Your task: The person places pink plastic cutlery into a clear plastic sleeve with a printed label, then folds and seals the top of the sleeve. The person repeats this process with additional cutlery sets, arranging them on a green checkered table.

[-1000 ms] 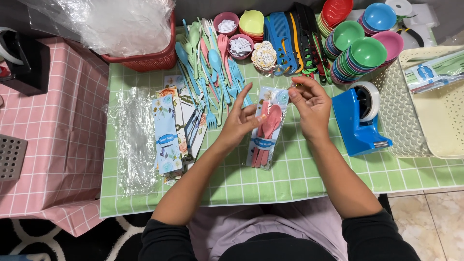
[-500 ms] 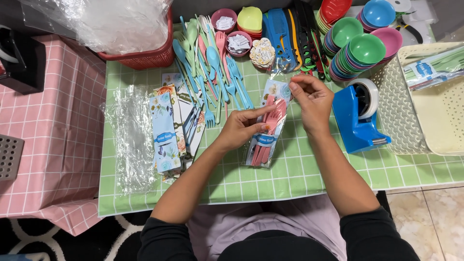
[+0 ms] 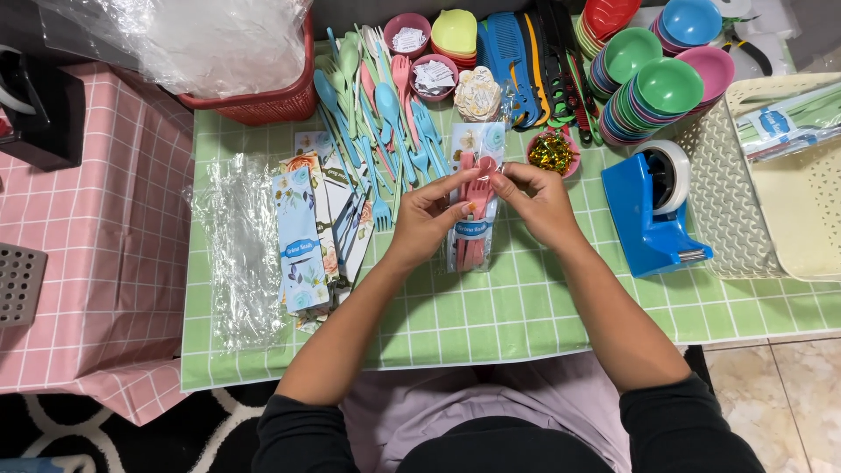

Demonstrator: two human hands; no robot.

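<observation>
A clear cutlery packet (image 3: 474, 206) with a floral card sits mid-table; pale-blue floral cards (image 3: 300, 236) lie left.

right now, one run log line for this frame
left hand: holds clear cutlery packet | right hand: pinches packet top | nearby: blue tape dispenser, loose plastic cutlery | surface: green checked cloth

Green checked table (image 3: 491, 324), blue tape dispenser (image 3: 653, 210), clear sleeves (image 3: 245, 254) (stacked), printed cards (image 3: 298, 236), cutlery (image 3: 385, 105)

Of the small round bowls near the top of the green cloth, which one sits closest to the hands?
The pink bowl of shiny gold bits, just above the right hand. The other small bowls hold white paper slips and sit farther back among the cutlery.
</observation>
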